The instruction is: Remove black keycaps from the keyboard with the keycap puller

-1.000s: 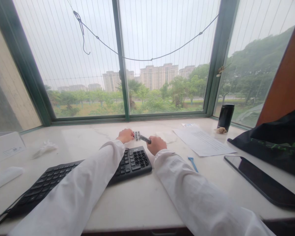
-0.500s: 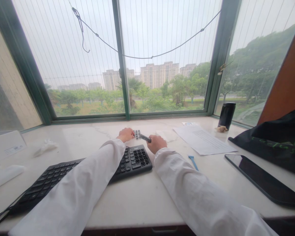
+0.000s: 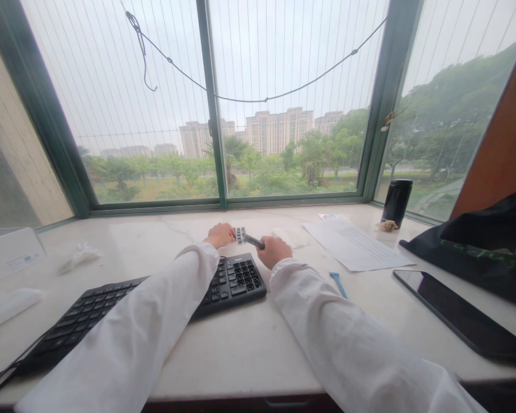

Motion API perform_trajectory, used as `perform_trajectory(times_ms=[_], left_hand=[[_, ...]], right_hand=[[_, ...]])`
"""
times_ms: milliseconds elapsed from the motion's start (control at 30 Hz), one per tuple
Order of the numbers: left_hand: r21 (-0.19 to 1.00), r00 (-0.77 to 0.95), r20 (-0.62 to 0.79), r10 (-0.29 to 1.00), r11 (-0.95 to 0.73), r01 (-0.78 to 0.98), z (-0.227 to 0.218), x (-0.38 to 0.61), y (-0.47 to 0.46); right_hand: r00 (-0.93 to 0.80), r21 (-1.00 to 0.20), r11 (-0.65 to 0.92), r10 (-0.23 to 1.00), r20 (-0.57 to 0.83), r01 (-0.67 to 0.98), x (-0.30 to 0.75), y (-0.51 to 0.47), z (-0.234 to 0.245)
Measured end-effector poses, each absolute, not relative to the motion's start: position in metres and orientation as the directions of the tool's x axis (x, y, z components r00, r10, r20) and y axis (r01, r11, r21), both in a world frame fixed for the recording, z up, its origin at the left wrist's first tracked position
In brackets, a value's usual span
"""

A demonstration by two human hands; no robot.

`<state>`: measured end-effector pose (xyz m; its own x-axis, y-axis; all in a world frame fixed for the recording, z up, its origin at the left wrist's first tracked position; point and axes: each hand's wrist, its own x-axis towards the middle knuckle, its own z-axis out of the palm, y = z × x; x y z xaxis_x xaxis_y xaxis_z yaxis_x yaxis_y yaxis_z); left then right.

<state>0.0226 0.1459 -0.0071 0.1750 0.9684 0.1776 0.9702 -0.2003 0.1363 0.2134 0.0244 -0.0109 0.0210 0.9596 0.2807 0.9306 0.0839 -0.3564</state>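
My right hand (image 3: 276, 252) is wrapped round a dark, slim, brush-like tool (image 3: 254, 242), whose far end reaches to a small cluster of grey keycaps (image 3: 239, 234) on the white surface. On the left side of those keycaps, my left hand (image 3: 221, 235) has its fingers curled, with the fingertips at the cluster's edge; whether a keycap is pinched in them is hidden. Below both hands lies a black keyboard (image 3: 232, 281), partly covered by my left sleeve. Several sockets on its number pad (image 3: 246, 275) show without caps.
To the right are a blue plastic puller (image 3: 337, 284), a printed sheet (image 3: 355, 246), a phone (image 3: 460, 312), a black can (image 3: 397, 202) and a black bag (image 3: 485, 246). Crumpled tissue (image 3: 79, 258) and a white box (image 3: 11, 255) sit left. A window frame (image 3: 284, 201) borders the back.
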Motion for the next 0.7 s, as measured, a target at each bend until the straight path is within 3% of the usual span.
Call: perform_trajectory(times_ms=[400,700], left_hand=[[0.121,0.202,0.204,0.958,-0.230,0.966,0.003,0.019,0.135],[0.107,0.311,0.262,0.914,-0.347,0.932,0.028,0.018,0.083]], right_hand=[[0.020,-0.354,0.094,0.952,0.305,0.931,0.212,0.027,-0.013],[0.026,-0.408,0.106,0.952,0.305,0.907,0.211,0.024,-0.008]])
